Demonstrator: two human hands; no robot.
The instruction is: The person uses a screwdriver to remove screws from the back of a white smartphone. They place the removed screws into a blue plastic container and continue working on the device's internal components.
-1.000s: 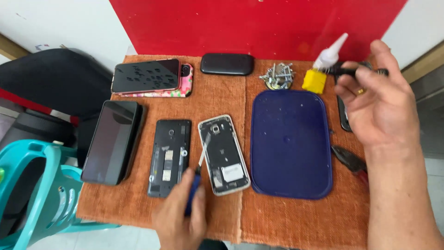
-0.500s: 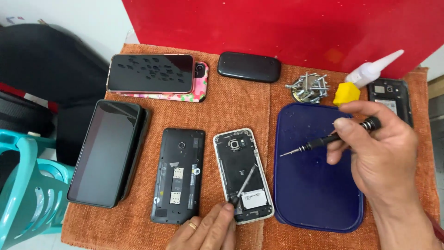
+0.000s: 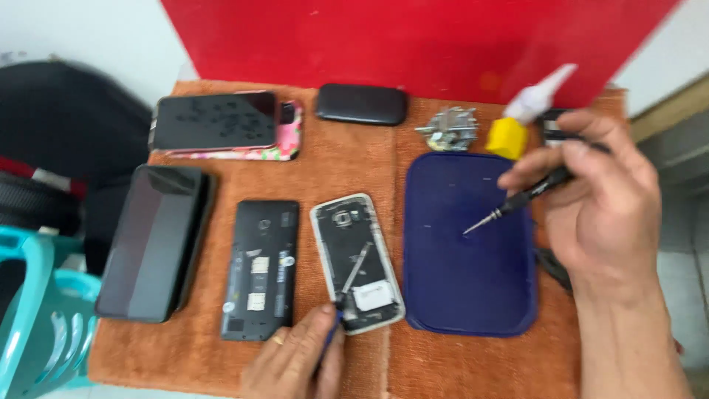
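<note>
step: left hand (image 3: 295,362) pinches tweezers (image 3: 353,281) inside opened phone (image 3: 357,262), lower centre | right hand (image 3: 598,199) grips screwdriver (image 3: 517,201) over blue mat (image 3: 458,281) | next: probably needs a steady tip on a screw

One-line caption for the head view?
Left hand probes an opened phone with a tool; right hand holds a screwdriver above a blue tray.

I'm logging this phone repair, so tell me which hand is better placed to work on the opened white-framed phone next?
Probably the left hand: its tool already rests on the opened phone. The right hand holds a screwdriver over the blue mat, away from it.
</note>
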